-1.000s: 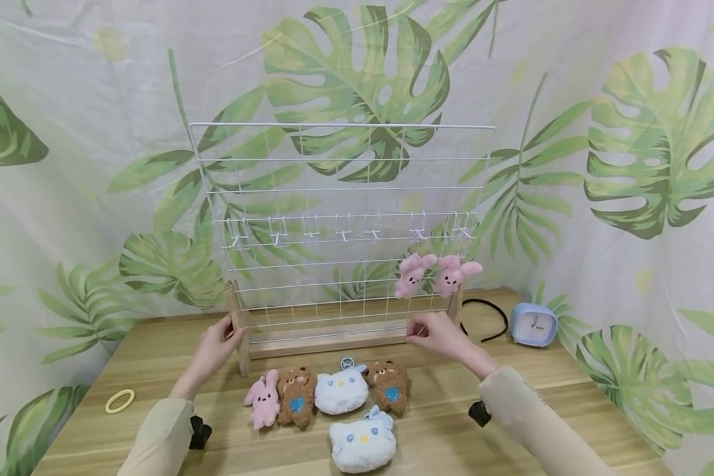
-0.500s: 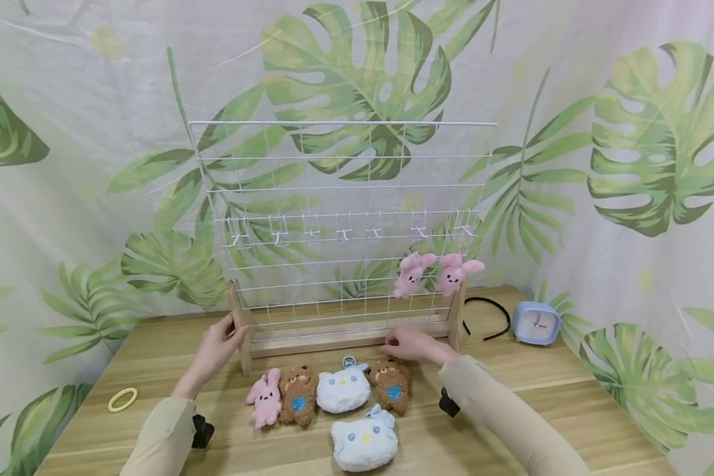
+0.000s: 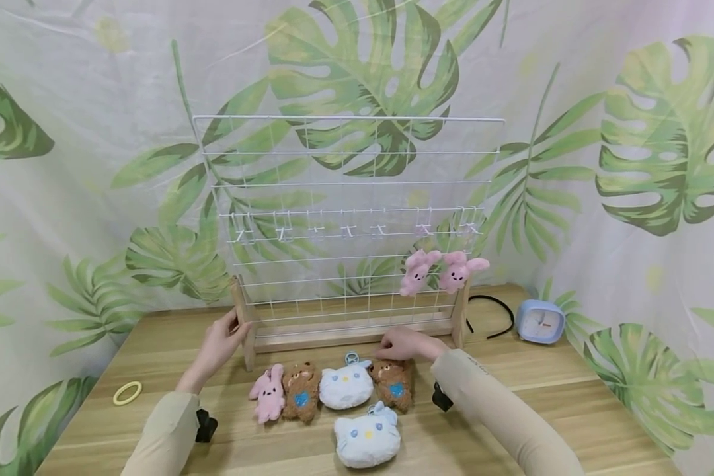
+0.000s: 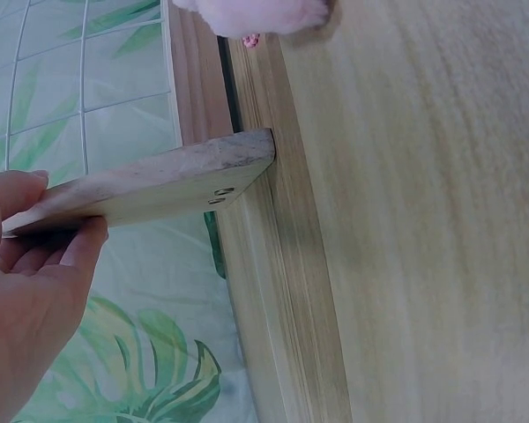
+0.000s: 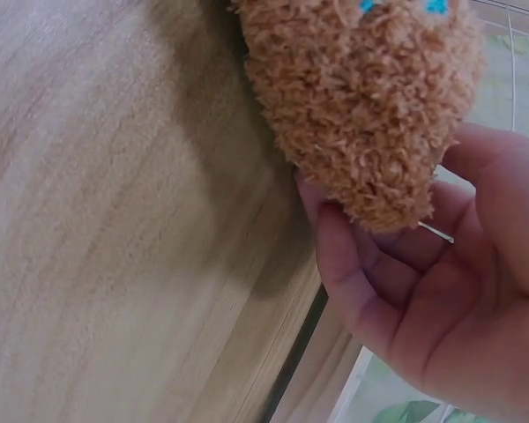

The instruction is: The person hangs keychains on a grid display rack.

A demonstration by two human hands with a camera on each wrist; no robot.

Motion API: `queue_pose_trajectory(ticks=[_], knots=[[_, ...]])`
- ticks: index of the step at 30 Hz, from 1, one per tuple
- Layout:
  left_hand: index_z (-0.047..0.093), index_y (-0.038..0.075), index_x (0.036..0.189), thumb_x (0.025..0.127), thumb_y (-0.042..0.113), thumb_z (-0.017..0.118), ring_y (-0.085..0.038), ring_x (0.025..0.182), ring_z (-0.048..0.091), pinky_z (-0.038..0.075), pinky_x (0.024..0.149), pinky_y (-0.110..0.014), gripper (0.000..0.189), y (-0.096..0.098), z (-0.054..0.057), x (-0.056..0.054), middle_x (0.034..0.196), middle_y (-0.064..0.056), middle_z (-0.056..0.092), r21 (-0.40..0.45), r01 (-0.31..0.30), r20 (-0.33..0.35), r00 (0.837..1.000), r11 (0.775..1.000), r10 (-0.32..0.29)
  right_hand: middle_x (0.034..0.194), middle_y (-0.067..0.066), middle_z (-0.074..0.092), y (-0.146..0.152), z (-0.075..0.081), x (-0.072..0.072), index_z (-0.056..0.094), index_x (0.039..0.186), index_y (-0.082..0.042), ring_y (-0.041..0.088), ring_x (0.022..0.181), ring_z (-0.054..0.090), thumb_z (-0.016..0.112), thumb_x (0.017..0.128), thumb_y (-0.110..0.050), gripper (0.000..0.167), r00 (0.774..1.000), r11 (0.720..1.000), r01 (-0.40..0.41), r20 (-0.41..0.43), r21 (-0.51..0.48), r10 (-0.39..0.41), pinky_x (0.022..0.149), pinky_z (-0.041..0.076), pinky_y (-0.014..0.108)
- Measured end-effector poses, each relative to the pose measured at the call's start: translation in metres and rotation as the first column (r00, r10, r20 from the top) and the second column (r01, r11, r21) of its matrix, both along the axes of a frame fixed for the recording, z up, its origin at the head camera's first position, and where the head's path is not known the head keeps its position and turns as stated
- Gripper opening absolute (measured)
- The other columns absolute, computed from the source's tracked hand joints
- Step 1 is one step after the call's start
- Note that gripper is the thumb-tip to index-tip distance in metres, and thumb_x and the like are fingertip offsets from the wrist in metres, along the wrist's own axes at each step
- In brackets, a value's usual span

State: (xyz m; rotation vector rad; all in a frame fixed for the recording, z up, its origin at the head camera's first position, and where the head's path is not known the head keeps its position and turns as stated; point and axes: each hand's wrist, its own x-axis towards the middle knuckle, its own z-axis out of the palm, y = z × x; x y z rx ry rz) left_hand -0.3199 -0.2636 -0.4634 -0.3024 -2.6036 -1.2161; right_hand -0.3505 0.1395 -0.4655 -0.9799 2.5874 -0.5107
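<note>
Left hand (image 3: 220, 340) clamps wooden post (image 4: 167, 181); right hand (image 3: 406, 344) at 12 o'clock of plush bear (image 3: 394, 383), grip unclear; likely light, soft; pinch there.

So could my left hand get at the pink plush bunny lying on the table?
Probably yes, once the left hand lets go of the light wooden side post: the bunny lies nearby, uncovered.

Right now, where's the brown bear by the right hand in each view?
Head: the brown bear lies below and right of centre, at the right hand.
Left wrist: not in it.
Right wrist: upper middle to right, cut off by the top edge.
Shared landmark: the white wire grid, centre in head, upper left in left wrist, upper right in right wrist.
</note>
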Motion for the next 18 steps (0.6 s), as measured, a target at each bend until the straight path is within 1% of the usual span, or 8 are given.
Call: queue_pose_trajectory(ticks=[3, 7, 8, 10, 11, 14, 16, 18], knots=[[0.052, 0.0, 0.091, 0.102, 0.013, 0.054, -0.037, 0.115, 0.063, 0.056, 0.099, -0.049, 0.017, 0.0004, -0.0001, 0.0004, 0.101, -0.024, 0.068, -0.001, 0.0, 0.005, 1.0, 1.0, 0.0, 0.048, -0.011, 0.029, 0.0015, 0.0005, -0.0007, 0.04, 0.055, -0.021, 0.004, 0.043, 0.024, 0.059, 0.1, -0.022, 0.049, 1.0, 1.0, 0.002, 0.008, -0.003, -0.002, 0.047, 0.025, 0.016], [0.05, 0.003, 0.089, 0.102, 0.015, 0.054, -0.021, 0.104, 0.065, 0.057, 0.097, -0.045, 0.019, -0.0007, -0.0019, -0.0002, 0.088, -0.018, 0.064, -0.009, -0.003, 0.01, 1.0, 1.0, 0.003, 0.049, -0.01, 0.03, 0.003, -0.0003, -0.0019, 0.04, 0.056, -0.021, 0.004, 0.044, 0.026, 0.06, 0.1, -0.023, 0.048, 1.0, 1.0, 0.005, 0.015, -0.023, -0.005, 0.048, 0.026, 0.016], [0.05, 0.003, 0.089, 0.102, 0.015, 0.054, -0.018, 0.102, 0.065, 0.058, 0.096, -0.045, 0.018, -0.0009, -0.0023, -0.0004, 0.088, -0.016, 0.065, -0.01, -0.003, 0.005, 1.0, 1.0, 0.003, 0.048, -0.01, 0.03, 0.0032, -0.0009, -0.0022, 0.04, 0.056, -0.021, 0.004, 0.043, 0.025, 0.059, 0.1, -0.023, 0.048, 1.0, 1.0, 0.003, 0.016, -0.026, -0.003, 0.048, 0.026, 0.016], [0.05, 0.003, 0.088, 0.102, 0.015, 0.054, -0.016, 0.099, 0.064, 0.059, 0.094, -0.043, 0.019, -0.0014, -0.0026, -0.001, 0.087, -0.016, 0.064, -0.013, -0.003, -0.004, 1.0, 1.0, 0.003, 0.048, -0.011, 0.03, 0.0037, -0.0017, -0.0026, 0.039, 0.055, -0.021, 0.004, 0.043, 0.025, 0.06, 0.1, -0.025, 0.049, 1.0, 0.999, 0.002, 0.024, -0.035, -0.001, 0.047, 0.025, 0.016], [0.05, 0.003, 0.088, 0.102, 0.015, 0.054, -0.018, 0.099, 0.065, 0.059, 0.094, -0.044, 0.019, -0.0016, -0.0022, -0.0012, 0.088, -0.018, 0.064, -0.01, 0.0, -0.003, 1.0, 1.0, 0.0, 0.047, -0.011, 0.029, 0.0038, -0.0021, -0.0028, 0.039, 0.055, -0.021, 0.004, 0.043, 0.024, 0.06, 0.1, -0.026, 0.05, 1.0, 0.999, -0.001, 0.02, -0.034, 0.002, 0.046, 0.024, 0.016], [0.053, 0.001, 0.092, 0.103, 0.015, 0.054, -0.034, 0.108, 0.067, 0.057, 0.096, -0.047, 0.018, -0.0013, -0.001, -0.0009, 0.102, -0.027, 0.068, 0.001, 0.009, -0.003, 1.0, 1.0, -0.009, 0.048, -0.012, 0.031, 0.0043, -0.0022, -0.0024, 0.042, 0.055, -0.019, 0.003, 0.043, 0.026, 0.063, 0.098, -0.028, 0.048, 1.0, 0.999, -0.015, 0.014, -0.04, 0.016, 0.047, 0.025, 0.015], [0.054, -0.001, 0.096, 0.103, 0.015, 0.053, -0.043, 0.115, 0.063, 0.054, 0.1, -0.05, 0.018, -0.0012, -0.0004, -0.0005, 0.111, -0.031, 0.066, 0.009, 0.017, 0.011, 1.0, 1.0, -0.017, 0.049, -0.013, 0.035, 0.0046, -0.0015, -0.0018, 0.049, 0.056, -0.017, 0.002, 0.044, 0.03, 0.065, 0.096, -0.028, 0.044, 1.0, 0.999, -0.024, 0.01, -0.047, 0.024, 0.048, 0.028, 0.014], [0.055, -0.003, 0.099, 0.103, 0.015, 0.053, -0.046, 0.122, 0.059, 0.052, 0.101, -0.051, 0.019, -0.0009, 0.0003, -0.0003, 0.121, -0.033, 0.064, 0.016, 0.017, 0.016, 1.0, 1.0, -0.017, 0.053, -0.012, 0.042, 0.0052, -0.0005, -0.0011, 0.058, 0.061, -0.012, 0.001, 0.047, 0.035, 0.066, 0.095, -0.025, 0.037, 0.999, 0.997, -0.027, 0.024, -0.066, 0.029, 0.049, 0.031, 0.013]])
